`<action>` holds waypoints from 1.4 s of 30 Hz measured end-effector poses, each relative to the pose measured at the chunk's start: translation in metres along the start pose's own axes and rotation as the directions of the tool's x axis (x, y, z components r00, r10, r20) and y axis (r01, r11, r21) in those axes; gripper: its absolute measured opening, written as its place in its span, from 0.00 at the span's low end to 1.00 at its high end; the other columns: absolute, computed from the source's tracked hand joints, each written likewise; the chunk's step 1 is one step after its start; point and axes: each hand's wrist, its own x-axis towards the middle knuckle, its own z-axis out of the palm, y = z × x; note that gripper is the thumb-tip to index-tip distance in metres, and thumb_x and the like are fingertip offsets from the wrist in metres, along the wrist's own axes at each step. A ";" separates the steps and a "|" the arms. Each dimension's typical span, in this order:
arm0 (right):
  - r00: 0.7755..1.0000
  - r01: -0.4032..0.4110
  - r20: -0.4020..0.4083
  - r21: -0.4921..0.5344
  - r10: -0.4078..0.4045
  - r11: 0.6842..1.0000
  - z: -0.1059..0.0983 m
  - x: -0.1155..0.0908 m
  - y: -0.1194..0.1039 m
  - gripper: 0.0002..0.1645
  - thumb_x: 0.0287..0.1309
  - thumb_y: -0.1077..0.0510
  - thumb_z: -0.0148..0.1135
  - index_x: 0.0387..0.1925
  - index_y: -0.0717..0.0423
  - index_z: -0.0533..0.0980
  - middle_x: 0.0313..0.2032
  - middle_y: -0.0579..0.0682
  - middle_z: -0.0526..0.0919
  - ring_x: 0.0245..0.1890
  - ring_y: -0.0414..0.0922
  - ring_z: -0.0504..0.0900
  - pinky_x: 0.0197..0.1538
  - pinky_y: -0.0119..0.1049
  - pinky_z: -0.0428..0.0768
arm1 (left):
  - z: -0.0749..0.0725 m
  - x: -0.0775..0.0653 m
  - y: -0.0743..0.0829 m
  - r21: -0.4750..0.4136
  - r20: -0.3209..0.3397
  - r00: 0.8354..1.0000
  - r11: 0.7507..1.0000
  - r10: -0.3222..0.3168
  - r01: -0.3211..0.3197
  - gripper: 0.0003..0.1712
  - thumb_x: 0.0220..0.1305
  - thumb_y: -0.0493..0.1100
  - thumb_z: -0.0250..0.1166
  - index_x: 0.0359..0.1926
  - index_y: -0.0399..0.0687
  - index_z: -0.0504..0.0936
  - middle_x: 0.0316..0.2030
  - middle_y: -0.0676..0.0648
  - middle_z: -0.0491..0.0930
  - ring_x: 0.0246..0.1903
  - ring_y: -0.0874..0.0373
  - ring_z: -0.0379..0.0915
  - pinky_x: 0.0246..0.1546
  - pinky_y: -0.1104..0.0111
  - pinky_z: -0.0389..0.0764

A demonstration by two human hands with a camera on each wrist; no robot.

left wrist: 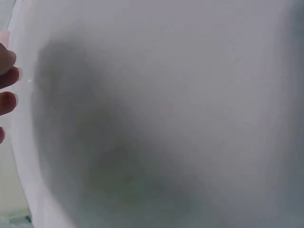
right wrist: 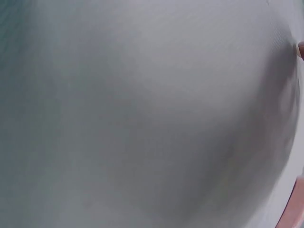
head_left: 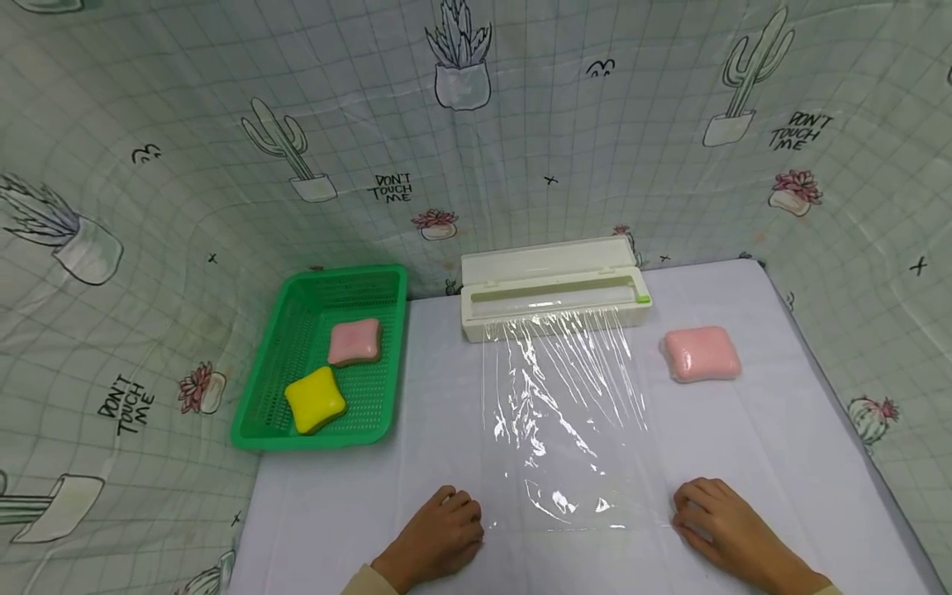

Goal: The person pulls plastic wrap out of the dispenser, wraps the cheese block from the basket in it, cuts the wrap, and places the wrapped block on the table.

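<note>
Cloth backdrop [head_left: 550, 132]: pale, grid-lined, with drawn potted plants. Black capitals legible at three places, each "DON'T TOUCH ME". Table [head_left: 803, 446] below it, covered in white.

Film [head_left: 565, 430]: clear, glossy, creased lengthwise, spread above the table from the box to between both hands. Basket [head_left: 320, 445]: green, perforated, at table left. Box [head_left: 550, 282]: white, lid raised, at the far edge.

Left hand [head_left: 439, 537]: fingers curled, just beside the film's near left corner; cannot tell whether it pinches the edge. Right hand [head_left: 732, 529]: fingers bent, near the right corner; grip likewise unclear, wrist view showing only a fingertip.

Pink bar [head_left: 702, 354], shiny, on the table right of the film. Basket contents: second pink bar [head_left: 354, 342], yellow bar [head_left: 316, 400] nearer. Green tab [head_left: 643, 299] at the box's right end.
</note>
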 end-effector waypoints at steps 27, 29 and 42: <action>0.993 0.095 -0.071 0.042 -0.092 0.995 0.003 0.002 0.006 0.34 0.84 0.40 0.42 0.23 0.41 0.82 0.38 0.38 0.79 0.41 0.41 0.76 0.53 0.35 0.68 | -0.138 -0.013 -0.208 -0.040 0.280 0.699 0.720 -0.658 0.693 0.41 0.69 0.49 0.72 0.73 0.31 0.69 0.66 0.25 0.71 0.64 0.26 0.66 0.63 0.33 0.68; 0.994 0.089 -0.065 0.039 -0.086 0.995 0.003 0.003 0.006 0.34 0.83 0.39 0.41 0.23 0.41 0.82 0.38 0.38 0.79 0.41 0.41 0.76 0.54 0.34 0.68 | -0.136 -0.015 -0.215 -0.031 0.335 0.673 0.707 -0.659 0.707 0.43 0.69 0.49 0.72 0.74 0.30 0.66 0.68 0.24 0.68 0.66 0.25 0.63 0.65 0.32 0.65; 0.991 0.112 -0.075 0.032 -0.110 0.993 0.004 0.002 0.009 0.34 0.84 0.40 0.41 0.22 0.40 0.81 0.37 0.38 0.79 0.41 0.42 0.76 0.51 0.36 0.69 | -0.131 -0.028 -0.249 0.084 0.555 0.536 0.684 -0.635 0.724 0.52 0.60 0.49 0.80 0.75 0.28 0.64 0.70 0.21 0.65 0.69 0.21 0.59 0.65 0.29 0.63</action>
